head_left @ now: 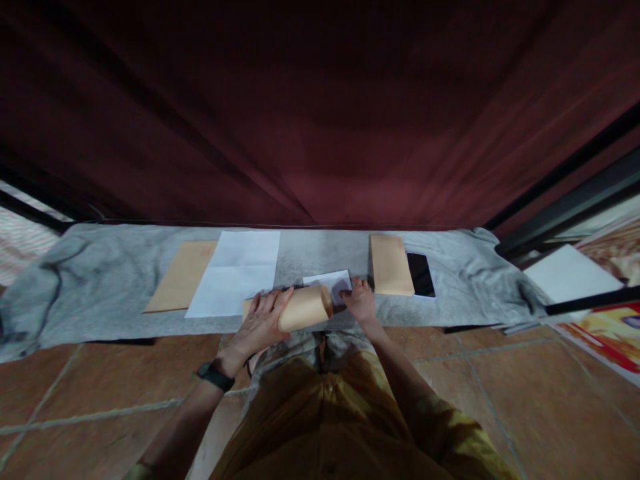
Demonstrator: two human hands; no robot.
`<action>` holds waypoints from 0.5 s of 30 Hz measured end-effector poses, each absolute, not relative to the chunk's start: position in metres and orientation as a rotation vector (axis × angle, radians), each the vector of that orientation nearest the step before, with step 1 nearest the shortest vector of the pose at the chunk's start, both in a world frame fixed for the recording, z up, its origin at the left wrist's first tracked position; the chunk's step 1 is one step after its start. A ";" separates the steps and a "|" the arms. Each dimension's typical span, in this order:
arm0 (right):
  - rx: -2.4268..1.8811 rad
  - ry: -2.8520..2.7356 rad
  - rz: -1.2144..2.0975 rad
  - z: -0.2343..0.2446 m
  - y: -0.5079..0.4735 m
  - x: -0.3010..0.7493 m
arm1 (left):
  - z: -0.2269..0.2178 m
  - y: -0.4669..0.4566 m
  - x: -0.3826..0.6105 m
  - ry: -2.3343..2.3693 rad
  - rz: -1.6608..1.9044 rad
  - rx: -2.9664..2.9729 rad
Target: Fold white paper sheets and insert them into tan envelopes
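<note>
My left hand (266,321) is closed on a brown envelope (307,308), fingers over its top and thumb along its near side. The envelope bulges, and its mouth gapes toward the right. Behind it lies a folded white paper (327,279), partly hidden by the envelope. My right hand (360,300) pinches the right end of this paper, its thumb on the paper's face. Left of my left hand, a creased white sheet (235,267) overlaps another brown envelope (175,283).
Right of my right hand lie a stack of brown envelopes (391,265) and a dark-screened phone (421,275). A grey cloth (455,280) covers the narrow bench. A dark red curtain (315,133) hangs behind it, between dark metal bars (575,193). White board (570,273) stands far right.
</note>
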State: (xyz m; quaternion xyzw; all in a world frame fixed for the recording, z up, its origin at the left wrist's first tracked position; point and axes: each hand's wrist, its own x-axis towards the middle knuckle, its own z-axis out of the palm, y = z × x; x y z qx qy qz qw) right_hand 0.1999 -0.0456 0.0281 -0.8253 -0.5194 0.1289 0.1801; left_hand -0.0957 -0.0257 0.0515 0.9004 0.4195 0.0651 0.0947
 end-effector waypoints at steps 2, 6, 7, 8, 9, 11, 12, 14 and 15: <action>-2.335 -1.440 0.368 0.028 -0.045 0.199 | 0.051 -0.026 -0.096 1.242 0.202 2.683; -2.353 -1.406 0.392 0.028 -0.044 0.198 | 0.054 -0.027 -0.095 1.231 0.214 2.723; -2.363 -1.403 0.406 0.028 -0.044 0.198 | 0.055 -0.027 -0.096 1.230 0.217 2.730; -2.376 -1.403 0.420 0.028 -0.044 0.198 | 0.056 -0.027 -0.096 1.229 0.220 2.734; -2.387 -1.408 0.431 0.028 -0.044 0.198 | 0.057 -0.027 -0.096 1.229 0.223 2.734; -2.385 -1.426 0.433 0.027 -0.044 0.199 | 0.058 -0.027 -0.098 1.234 0.227 2.730; -2.360 -1.441 0.429 0.027 -0.044 0.200 | 0.058 -0.027 -0.100 1.239 0.224 2.727; -2.271 -1.458 0.432 0.026 -0.045 0.204 | 0.057 -0.025 -0.102 1.257 0.218 2.719; -2.226 -1.445 0.445 0.025 -0.047 0.206 | 0.056 -0.025 -0.104 1.269 0.216 2.715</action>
